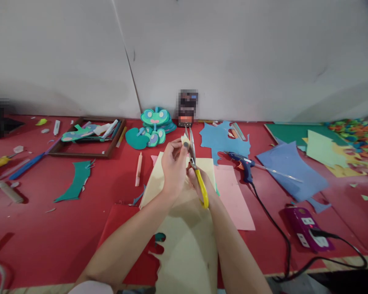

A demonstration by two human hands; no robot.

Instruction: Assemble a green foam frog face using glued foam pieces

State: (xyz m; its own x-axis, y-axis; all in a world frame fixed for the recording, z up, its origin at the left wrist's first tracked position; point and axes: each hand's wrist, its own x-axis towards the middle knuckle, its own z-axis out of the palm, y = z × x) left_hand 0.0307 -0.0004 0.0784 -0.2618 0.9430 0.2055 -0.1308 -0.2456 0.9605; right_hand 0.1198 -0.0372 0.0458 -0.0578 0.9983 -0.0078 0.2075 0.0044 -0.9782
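Between thumb and fingers, my left hand [175, 167] pinches a small cream paper piece [185, 140]. My right hand [200, 185] grips yellow-handled scissors [201, 185], their blades pointing up and away beside the paper; I cannot tell whether the blades touch it. Both hands are above a stack of cream foam or paper sheets [187, 241], whose lower left edge has cut-out notches. Pink sheets [233, 200] stick out to the right of the stack. A peach-coloured marker [138, 169] lies left of my left hand.
Teal cut-out faces [155, 118] are piled by the wall, near a phone [188, 108]. A brown frame [87, 153] holds scraps and pens at left. To the right are blue sheets [291, 169], a glue gun [245, 165], its cord, and a purple power strip [308, 230].
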